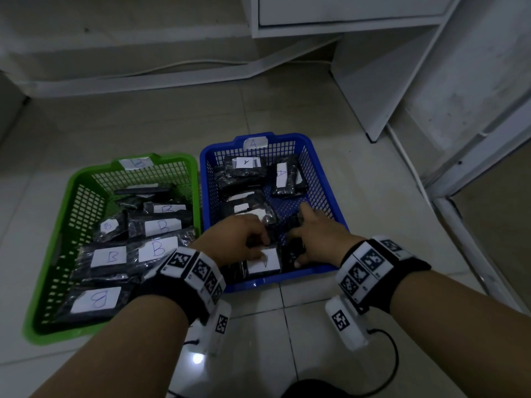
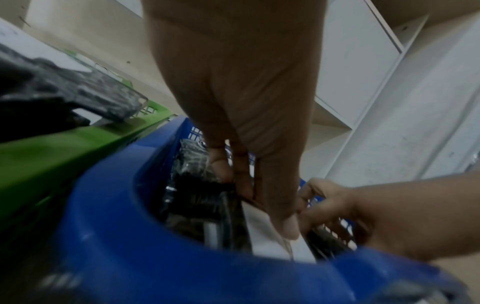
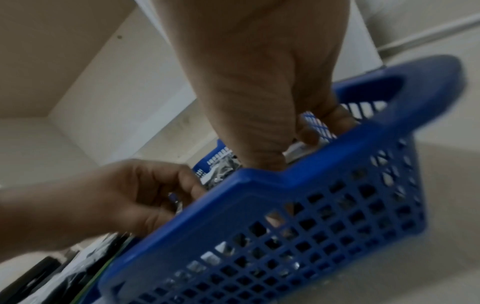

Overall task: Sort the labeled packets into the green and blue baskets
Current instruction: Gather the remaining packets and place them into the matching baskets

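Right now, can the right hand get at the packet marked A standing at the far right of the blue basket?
Probably yes. The right hand is already inside the blue basket, and the packet lies uncovered just beyond its fingers, with only bare basket floor between them.

Both forearms are stretched forward side by side. The left hand (image 1: 234,239) is held with fingers (image 2: 285,224) curled, pinching downward. The right hand (image 1: 319,239) is spread, forefinger extended.

We see a blue perforated plastic basket (image 1: 327,196) and a green perforated plastic basket (image 1: 74,202), both smooth. The black packets (image 1: 244,170) look like crinkly glossy film with matt white paper labels (image 1: 263,261). The pale floor tiles (image 1: 258,354) shine.
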`<action>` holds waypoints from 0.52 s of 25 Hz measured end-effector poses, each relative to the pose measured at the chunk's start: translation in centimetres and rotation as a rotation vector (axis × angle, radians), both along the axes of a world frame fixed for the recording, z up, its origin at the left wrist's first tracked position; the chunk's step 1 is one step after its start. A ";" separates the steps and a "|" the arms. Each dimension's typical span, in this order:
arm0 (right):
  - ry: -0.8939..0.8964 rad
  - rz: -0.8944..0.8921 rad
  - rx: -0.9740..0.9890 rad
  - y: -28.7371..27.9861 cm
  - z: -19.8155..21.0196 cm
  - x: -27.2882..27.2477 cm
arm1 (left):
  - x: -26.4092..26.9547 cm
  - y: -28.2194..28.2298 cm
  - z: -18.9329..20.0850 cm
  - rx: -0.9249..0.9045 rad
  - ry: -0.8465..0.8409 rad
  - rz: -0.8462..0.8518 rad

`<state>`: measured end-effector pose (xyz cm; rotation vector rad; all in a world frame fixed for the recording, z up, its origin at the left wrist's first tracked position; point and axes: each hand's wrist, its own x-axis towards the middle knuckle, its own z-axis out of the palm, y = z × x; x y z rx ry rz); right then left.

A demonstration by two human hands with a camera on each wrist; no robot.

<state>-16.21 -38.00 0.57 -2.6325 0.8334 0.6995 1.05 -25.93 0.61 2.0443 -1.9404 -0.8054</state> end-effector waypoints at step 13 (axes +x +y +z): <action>-0.039 -0.141 0.021 -1.2 0.5 -0.8 | 0.5 0.2 -0.4 -0.177 -0.222 0.236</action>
